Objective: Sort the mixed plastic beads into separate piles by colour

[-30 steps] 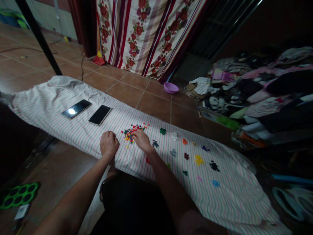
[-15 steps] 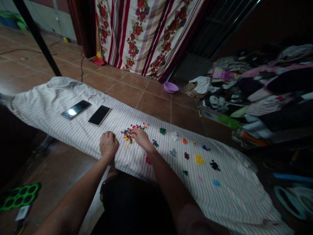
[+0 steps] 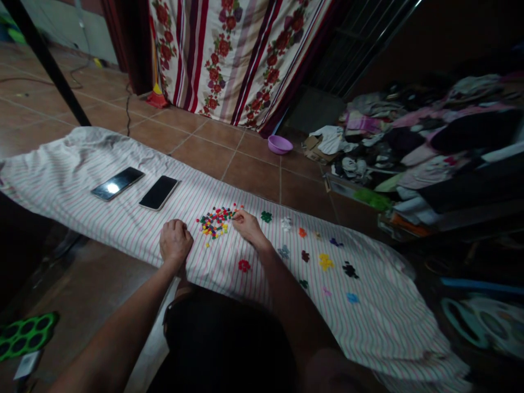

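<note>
A mixed pile of small coloured pieces, like beads or buttons, lies on a striped cloth. At the pile's right edge, my right hand pinches thumb and fingers together; whatever is between the fingertips is too small to make out. My left hand rests as a loose fist on the cloth, left of the pile, with no object showing in it. Single-colour clusters are spread to the right: red below my right wrist, green, white, yellow and black among them. My right forearm covers part of this area.
Two phones lie on the cloth at the left. Beyond its far edge, a purple basin stands on the tiled floor. Heaped clothes fill the right side, and a floral curtain hangs behind.
My right hand has moved from the middle of the pile to its right edge, still pinched. The red cluster is now fully uncovered. My left hand stays put; the view has shifted slightly.
</note>
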`<state>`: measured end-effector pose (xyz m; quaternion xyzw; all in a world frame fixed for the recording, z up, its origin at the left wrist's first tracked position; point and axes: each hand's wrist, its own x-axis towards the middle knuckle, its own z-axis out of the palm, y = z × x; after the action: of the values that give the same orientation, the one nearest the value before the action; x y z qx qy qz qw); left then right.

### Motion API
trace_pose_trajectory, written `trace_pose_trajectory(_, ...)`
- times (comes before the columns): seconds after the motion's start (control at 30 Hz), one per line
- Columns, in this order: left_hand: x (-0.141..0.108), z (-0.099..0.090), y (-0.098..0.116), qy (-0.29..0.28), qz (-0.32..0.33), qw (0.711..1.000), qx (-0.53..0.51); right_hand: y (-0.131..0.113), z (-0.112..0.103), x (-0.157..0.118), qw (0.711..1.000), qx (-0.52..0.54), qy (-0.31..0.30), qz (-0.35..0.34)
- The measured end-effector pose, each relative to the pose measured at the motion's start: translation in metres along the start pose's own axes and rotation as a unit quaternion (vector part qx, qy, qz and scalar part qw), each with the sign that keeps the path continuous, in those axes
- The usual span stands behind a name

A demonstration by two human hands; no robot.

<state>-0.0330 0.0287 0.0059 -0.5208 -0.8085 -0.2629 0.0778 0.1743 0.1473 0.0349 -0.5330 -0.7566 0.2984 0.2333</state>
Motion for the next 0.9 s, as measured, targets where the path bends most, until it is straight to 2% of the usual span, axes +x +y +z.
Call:
trace_pose_trajectory(0.13,0.000,-0.001,0.001,-0.009,-0.002,1.000,-0.004,0.033,-0.037,-0.015,0.997,-0.064,0.028,0.041)
trace_pose_trajectory(0.23,0.000,-0.002,0.001,-0.013,-0.003,1.000,-0.011,0.048,-0.050,-0.027,0.994,-0.093,0.023,0.056)
trace_pose_trajectory(0.43,0.000,-0.003,0.002,-0.009,-0.003,1.000,-0.001,0.058,-0.051,-0.043,0.997,-0.069,-0.013,0.034)
trace_pose_trajectory(0.67,0.000,-0.002,0.002,-0.007,-0.004,1.000,0.007,0.059,-0.054,-0.046,0.997,-0.007,-0.024,0.067)
trace_pose_trajectory(0.9,-0.001,0.000,0.000,-0.006,0.003,1.000,0.006,0.051,-0.046,-0.037,0.993,-0.066,-0.036,0.088)
